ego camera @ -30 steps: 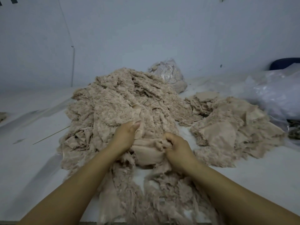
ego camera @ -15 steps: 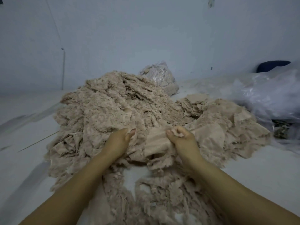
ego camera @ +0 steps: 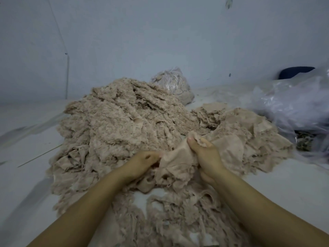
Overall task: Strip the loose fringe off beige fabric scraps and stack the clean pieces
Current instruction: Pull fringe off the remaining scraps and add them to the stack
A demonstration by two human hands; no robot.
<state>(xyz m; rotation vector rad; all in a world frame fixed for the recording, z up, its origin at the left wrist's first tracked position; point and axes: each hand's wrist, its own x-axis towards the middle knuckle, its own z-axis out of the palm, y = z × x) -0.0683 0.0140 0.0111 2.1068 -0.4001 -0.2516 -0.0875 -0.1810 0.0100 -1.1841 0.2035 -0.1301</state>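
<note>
Both hands are working one beige scrap [ego camera: 178, 157] just above the near centre of the surface [ego camera: 26, 157]. Left hand [ego camera: 142, 160] is pinching the scrap's left edge, fingers curled in. Right hand [ego camera: 204, 154] is gripping the right edge, thumb on top, pulling it taut toward the right. Fringe is still hanging off the scrap's near edge, so I'm reading this piece as mid-strip, not clean yet.

Progress, judging by how things lie: well under half done.
- One big unprocessed heap [ego camera: 121, 122], left of centre and running far, still shaggy all over.
- One lower stack of flatter pieces [ego camera: 240, 136] on the right, probably the clean ones; individual pieces aren't countable.
- One spread of loose fringe [ego camera: 178, 216] nearest the person, between the forearms, likely the waste.

Other counts: one tied clear bag of scraps [ego camera: 173, 84] at the far side behind the heap, one large crumpled plastic bag [ego camera: 293, 104] at far right. A dark object behind that bag is too hidden to identify.

Left to do: finish this scrap, drop it on the right stack, then work through the whole heap.
</note>
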